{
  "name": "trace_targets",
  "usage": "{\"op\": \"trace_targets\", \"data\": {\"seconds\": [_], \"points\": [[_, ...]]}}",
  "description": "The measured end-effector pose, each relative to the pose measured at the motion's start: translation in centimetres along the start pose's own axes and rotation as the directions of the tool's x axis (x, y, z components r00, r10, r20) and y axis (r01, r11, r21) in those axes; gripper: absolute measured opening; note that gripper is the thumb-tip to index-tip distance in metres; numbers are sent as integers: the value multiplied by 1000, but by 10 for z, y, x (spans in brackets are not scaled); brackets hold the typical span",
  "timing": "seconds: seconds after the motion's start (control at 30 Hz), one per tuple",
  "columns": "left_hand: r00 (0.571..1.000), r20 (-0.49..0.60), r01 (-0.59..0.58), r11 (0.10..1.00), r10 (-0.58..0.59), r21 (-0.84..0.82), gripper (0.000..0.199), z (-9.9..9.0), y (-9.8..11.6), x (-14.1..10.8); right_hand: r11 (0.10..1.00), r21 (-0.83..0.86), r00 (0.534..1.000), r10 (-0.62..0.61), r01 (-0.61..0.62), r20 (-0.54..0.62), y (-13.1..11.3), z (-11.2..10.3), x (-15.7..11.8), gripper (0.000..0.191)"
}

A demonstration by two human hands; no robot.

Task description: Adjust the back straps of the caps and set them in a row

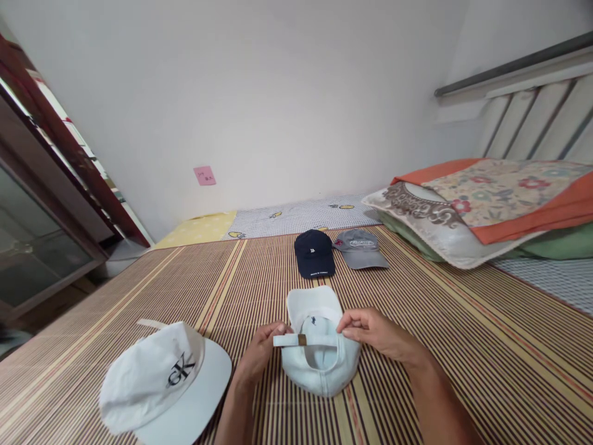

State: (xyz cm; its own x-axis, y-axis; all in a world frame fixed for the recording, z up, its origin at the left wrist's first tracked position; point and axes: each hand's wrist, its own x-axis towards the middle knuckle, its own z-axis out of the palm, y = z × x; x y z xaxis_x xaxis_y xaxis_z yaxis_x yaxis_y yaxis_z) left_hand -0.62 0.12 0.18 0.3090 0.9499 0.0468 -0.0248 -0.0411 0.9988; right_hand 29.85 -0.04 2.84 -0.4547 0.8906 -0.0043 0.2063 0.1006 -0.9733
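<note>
A pale blue-white cap (pixel 324 377) lies on the striped mat, its brim pointing away and its back opening and strap facing me. My left hand (pixel 262 355) is closed at the strap's free end, left of the metal buckle (pixel 302 340). My right hand (pixel 370 330) pinches the cap's right side, where the strap meets the edge. To the left sits a white cap (pixel 152 377) with black letters on its front. Farther off, a dark navy cap (pixel 314 253) and a grey cap (pixel 360 249) rest side by side.
The striped mat (pixel 180 296) covers the bed. Pillows with a floral, orange-edged cover (pixel 509 185) are stacked at the right by a white headboard (pixel 546 114). A white wall with a pink note (pixel 204 175) stands behind. A glass-fronted cabinet (pixel 37 241) is at left.
</note>
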Motion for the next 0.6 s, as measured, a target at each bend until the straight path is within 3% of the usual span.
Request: {"op": "trace_targets", "data": {"seconds": [0.07, 0.13, 0.27, 0.4, 0.6], "points": [[1000, -12, 1, 999, 0, 32, 52, 1, 0, 1, 1000, -4, 999, -10, 10, -31, 1, 0, 2, 24], [997, -71, 21, 999, -19, 29, 50, 1, -1, 3, 999, -24, 987, -27, 23, -162, 2, -1, 6, 28], [979, -193, 67, 997, -72, -35, 49, -3, -8, 7, 995, -100, 915, -36, -5, -402, 9, -3, 13, 24], [970, -196, 136, 989, -146, -62, 50, -6, -14, 10, 989, -127, 905, 13, -73, -424, 19, -6, 13, 24], [957, -124, 251, 962, -263, -105, 48, -5, -17, 14, 986, -95, 937, 101, -140, -335, 36, -4, 15, 19]]}}
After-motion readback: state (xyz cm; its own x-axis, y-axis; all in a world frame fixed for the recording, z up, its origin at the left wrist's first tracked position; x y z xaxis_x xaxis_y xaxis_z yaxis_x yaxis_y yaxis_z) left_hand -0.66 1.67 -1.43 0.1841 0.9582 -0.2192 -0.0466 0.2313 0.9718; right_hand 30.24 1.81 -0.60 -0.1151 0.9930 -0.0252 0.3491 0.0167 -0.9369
